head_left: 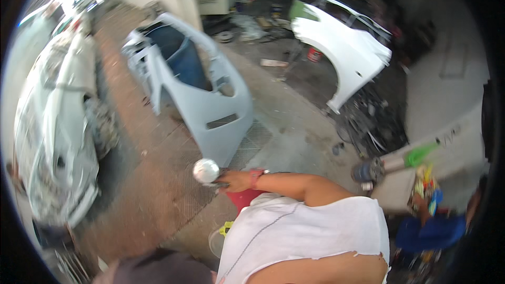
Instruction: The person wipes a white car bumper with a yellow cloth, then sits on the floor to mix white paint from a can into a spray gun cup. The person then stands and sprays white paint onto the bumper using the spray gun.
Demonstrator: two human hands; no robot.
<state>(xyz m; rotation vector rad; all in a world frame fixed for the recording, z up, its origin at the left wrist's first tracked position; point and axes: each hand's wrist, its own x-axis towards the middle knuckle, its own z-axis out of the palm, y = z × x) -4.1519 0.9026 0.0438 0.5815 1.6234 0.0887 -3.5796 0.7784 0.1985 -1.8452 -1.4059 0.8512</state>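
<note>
Right hand closed on a silver-cupped spray gun, at the near end of a grey bumper

What looks like a spray gun (206,171) hangs out to the left of the right hand (235,180), its round silver cup turned up toward the viewer. The fingers curl around the grip behind the cup; blur hides whether one lies on a trigger, and which way the nozzle points cannot be told. A red wristband (256,178) circles the wrist, and the bare arm reaches in from the right, over a white shirt (310,226) with a ragged edge. The left hand does not show, so the right is the nearer one in sight.

Straight ahead of the cup is the grey bumper (202,102). Its tapered near end comes just beside the gun in this view, though contact cannot be judged; from there its long axis runs away and to the left, toward the far side of the floor (126,179). A blue barrel (184,60) stands within the bumper's curve, and a metal grating (259,135) shows by its right edge.

Farther out, a sheeted car (52,137) lines the floor's left edge. Beyond the bumper to the right, well apart, are a white fender (331,31) and a red can (314,54).
</note>
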